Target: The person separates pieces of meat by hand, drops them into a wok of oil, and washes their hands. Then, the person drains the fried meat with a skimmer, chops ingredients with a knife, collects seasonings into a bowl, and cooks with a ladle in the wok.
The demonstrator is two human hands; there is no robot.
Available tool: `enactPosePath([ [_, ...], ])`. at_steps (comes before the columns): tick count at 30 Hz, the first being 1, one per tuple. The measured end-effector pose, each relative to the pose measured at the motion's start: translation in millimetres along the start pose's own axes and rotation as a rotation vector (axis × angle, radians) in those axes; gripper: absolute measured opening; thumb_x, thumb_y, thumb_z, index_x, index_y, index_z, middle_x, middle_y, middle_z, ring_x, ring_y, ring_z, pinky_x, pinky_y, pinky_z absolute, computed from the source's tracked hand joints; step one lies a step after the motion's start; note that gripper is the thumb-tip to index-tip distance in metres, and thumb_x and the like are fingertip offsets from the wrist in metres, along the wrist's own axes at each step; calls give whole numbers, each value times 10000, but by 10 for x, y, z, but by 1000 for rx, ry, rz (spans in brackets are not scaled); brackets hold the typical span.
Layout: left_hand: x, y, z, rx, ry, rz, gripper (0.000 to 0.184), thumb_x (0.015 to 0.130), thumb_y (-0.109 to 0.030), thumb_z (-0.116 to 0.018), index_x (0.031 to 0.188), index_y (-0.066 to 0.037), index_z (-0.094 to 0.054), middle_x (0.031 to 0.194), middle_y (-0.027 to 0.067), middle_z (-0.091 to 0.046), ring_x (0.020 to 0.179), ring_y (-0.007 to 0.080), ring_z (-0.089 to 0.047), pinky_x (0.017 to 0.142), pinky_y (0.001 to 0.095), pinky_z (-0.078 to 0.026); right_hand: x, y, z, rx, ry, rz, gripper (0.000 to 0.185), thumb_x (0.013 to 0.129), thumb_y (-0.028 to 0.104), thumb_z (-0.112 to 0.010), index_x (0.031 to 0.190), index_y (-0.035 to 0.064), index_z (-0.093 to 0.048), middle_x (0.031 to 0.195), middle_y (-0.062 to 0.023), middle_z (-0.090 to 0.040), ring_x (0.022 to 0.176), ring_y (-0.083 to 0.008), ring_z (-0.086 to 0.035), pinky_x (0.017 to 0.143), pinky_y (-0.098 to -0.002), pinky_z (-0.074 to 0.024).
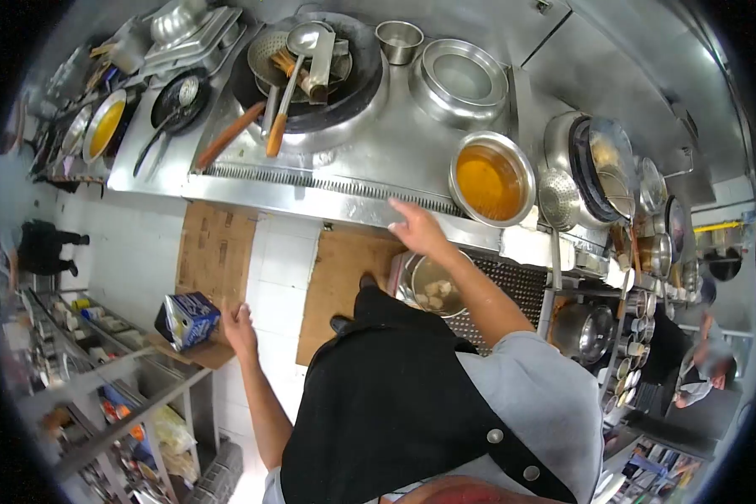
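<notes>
My right hand (417,228) hovers by the front edge of the steel stove (311,190), its fingers stretched out and nothing in them. Close to its right, a steel pot of amber liquid (489,181) stands on the stove. My left hand (239,332) is low on the left with fingers apart, holding nothing I can see. Just beyond it, a blue and white box (191,319) sits on a shelf; hand and box look apart. Below my right forearm is a pot with pale chunks (433,286) inside.
A wok (357,109) at the back holds a ladle (290,88) and strainers. Beside it are a small steel pot (399,42) and a wide steel pot (464,74). Cardboard (308,323) covers part of the floor. Another person (701,370) stands at far right.
</notes>
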State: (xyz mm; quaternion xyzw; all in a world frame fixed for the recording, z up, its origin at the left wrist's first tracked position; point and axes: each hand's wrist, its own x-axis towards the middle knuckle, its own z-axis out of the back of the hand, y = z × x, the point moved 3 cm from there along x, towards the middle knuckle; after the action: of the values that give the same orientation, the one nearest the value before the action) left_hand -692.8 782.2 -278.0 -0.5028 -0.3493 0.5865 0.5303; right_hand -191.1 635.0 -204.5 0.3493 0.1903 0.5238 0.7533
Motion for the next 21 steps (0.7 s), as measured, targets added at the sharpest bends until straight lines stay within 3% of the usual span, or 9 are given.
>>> enactPosePath([
  [3, 162, -1112, -786, -86, 217, -22, 590, 1019, -114, -581, 1558, -21, -360, 1312, 198, -616, 1050, 250, -665, 882, 338, -556, 625, -231, 401, 43, -80, -165, 631, 894, 206, -714, 1486, 132, -510, 1198, -253, -665, 940, -375, -693, 871, -449, -554],
  [7, 288, -2147, -1555, -71, 528, -51, 611, 1017, -166, -591, 1559, -8, -358, 1414, 232, -571, 1132, 274, -656, 931, 363, -539, 1852, -964, 1218, -280, -362, 54, 574, 882, 85, -659, 1443, 101, -540, 1232, -287, -637, 1050, -428, -659, 928, -482, -531],
  [8, 377, -2352, -1734, -76, 569, -46, 628, 1014, -172, -609, 1565, -14, -352, 1434, 230, -560, 1145, 267, -647, 937, 356, -525, 2209, -1254, 1470, -278, -439, -19, 603, 851, 10, -622, 1438, 125, -545, 1296, -254, -633, 1175, -429, -616, 1018, -479, -501],
  [12, 849, -2904, -2479, -84, 650, 8, 622, 1015, -185, -606, 1555, -5, -355, 1428, 219, -565, 1157, 277, -648, 954, 374, -527, 3044, -2196, 2198, -422, -656, -457, 529, 892, 60, -581, 1417, 110, -541, 1306, -247, -627, 1167, -429, -621, 998, -501, -503],
  [13, 986, -2983, -2699, -95, 687, 35, 615, 1014, -178, -602, 1552, -5, -359, 1430, 216, -564, 1159, 276, -647, 957, 374, -526, 3249, -2429, 2181, -415, -660, -469, 529, 892, 60, -581, 1417, 110, -541, 1306, -247, -627, 1167, -429, -621, 998, -501, -503],
  [15, 1223, -3106, -3109, -95, 768, 77, 606, 1017, -177, -585, 1549, 2, -355, 1444, 211, -551, 1169, 282, -642, 968, 382, -524, 3580, -2870, 1999, -360, -279, -701, 505, 939, 173, -539, 1440, 113, -517, 1344, -237, -613, 1185, -427, -617, 1000, -509, -506],
  [16, 1323, -3165, -3313, -88, 780, 97, 606, 1017, -177, -585, 1549, 2, -355, 1444, 211, -551, 1169, 282, -642, 968, 382, -524, 3709, -2995, 1941, -363, -269, -722, 505, 939, 173, -539, 1440, 113, -517, 1344, -237, -613, 1185, -427, -617, 1000, -509, -506],
  [18, 1436, -3293, -3773, -206, 800, 245, 612, 1016, -189, -580, 1547, 10, -350, 1456, 215, -538, 1181, 291, -637, 975, 393, -524, 3980, -3108, 1813, -332, -41, -666, 365, 922, 207, -608, 1269, 117, -680, 1364, -213, -621, 1281, -408, -581, 1065, -485, -486],
  [21, 1546, -3442, -4377, -294, 928, 391, 628, 1010, -207, -592, 1548, 6, -348, 1497, 210, -502, 1222, 327, -613, 987, 425, -522, 4025, -3392, 1805, -327, -127, -757, 363, 969, 284, -502, 1182, 96, -727, 1191, -227, -701, 1140, -419, -659, 998, -502, -509],
])
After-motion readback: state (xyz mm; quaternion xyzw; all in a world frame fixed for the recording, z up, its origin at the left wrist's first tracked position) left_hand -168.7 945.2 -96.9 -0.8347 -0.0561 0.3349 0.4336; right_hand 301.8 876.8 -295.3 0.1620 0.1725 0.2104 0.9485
